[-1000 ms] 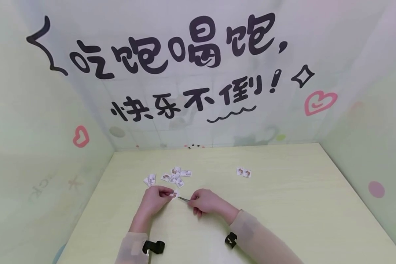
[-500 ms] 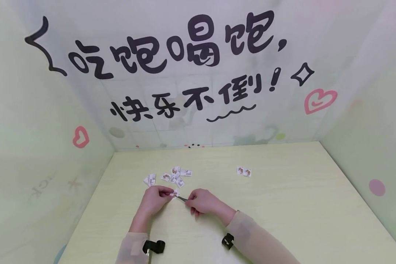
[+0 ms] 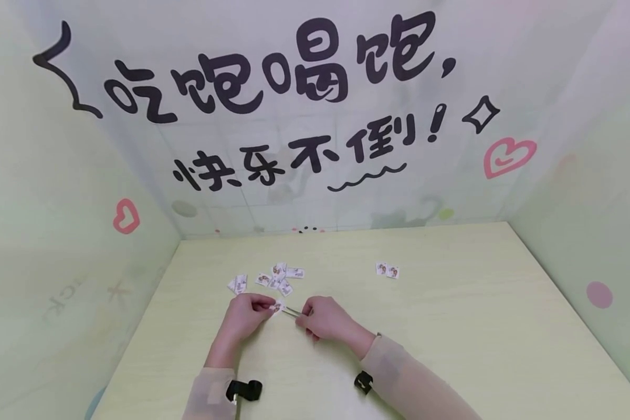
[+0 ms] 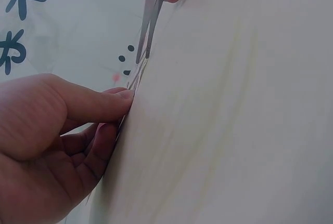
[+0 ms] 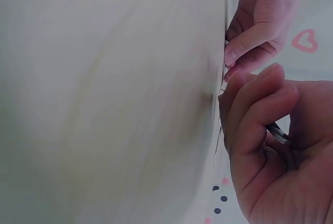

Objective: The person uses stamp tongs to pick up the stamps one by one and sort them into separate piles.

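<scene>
Left cards [image 3: 238, 284]: two or more small white cards lay overlapped on the table [image 3: 451, 326].
Left hand [image 3: 244, 318]: its grip was pinching the held card [image 3: 279, 306] between thumb and finger.
Held card: it was at the left hand's fingertips, low over the table or touching it, with the coloured print upward.
Pile [image 3: 278, 271]: several cards lay overlapping, a little beyond the held card.
Tweezers [image 3: 292, 312]: their two arms stood apart, tips at the held card; contact I could not tell.
Right hand [image 3: 322, 318]: its grip was grasping the tweezers.
Right cards [image 3: 392, 272]: two lay side by side, well apart from the pile.
</scene>
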### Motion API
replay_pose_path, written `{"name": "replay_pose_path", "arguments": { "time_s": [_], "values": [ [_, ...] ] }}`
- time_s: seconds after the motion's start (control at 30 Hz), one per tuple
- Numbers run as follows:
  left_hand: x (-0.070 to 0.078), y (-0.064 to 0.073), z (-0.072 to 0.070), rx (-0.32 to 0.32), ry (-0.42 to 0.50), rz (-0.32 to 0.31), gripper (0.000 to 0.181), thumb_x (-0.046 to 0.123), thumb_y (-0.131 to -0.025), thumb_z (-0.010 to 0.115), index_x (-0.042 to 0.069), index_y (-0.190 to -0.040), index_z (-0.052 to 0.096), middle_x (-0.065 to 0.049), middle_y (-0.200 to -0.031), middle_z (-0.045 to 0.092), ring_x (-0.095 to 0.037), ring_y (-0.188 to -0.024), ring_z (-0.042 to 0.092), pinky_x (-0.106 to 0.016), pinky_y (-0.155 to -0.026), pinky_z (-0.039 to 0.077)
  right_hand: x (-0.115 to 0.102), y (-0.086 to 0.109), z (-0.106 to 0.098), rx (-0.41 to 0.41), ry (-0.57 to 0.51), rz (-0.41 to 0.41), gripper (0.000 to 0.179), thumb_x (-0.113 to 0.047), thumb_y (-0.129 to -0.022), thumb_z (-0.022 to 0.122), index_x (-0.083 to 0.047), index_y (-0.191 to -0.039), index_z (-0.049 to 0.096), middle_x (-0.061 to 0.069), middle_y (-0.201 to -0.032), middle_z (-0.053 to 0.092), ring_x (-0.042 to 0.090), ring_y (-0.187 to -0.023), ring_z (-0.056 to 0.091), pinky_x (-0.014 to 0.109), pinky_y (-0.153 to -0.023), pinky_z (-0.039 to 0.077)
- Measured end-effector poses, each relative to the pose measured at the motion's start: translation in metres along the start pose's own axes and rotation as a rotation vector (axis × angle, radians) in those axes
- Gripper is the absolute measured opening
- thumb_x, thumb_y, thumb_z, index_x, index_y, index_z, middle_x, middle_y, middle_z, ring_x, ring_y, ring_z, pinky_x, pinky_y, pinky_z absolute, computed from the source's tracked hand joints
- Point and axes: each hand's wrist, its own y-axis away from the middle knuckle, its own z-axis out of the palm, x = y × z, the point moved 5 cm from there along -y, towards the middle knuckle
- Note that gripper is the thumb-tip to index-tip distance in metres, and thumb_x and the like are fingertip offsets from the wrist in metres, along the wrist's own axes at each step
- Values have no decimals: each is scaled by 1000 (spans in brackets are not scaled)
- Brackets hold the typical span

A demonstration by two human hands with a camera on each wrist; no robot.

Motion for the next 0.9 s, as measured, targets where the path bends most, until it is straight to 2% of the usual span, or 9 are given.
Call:
{"name": "replay_pose_path", "arguments": {
  "time_s": [0.53,0.9],
  "values": [
    [-1,-1,0,1,-5,-6,14,3,-92,80,8,-105,83,0,-91,75,-17,-81,64,-34,-75,52,1,-3,5,-43,-117,13,17,-20,-100,75,-10,-90,67,2,-66,69,11,-49,59,23,-51,45],
    [-2,-1,1,2,-9,-13,15,2,-91,80,8,-105,83,0,-90,74,-17,-81,64,-34,-76,52,1,-5,6,-37,-138,15,15,-18,-101,74,-10,-90,67,6,-67,71,11,-49,58,23,-49,44]
  ]
}}
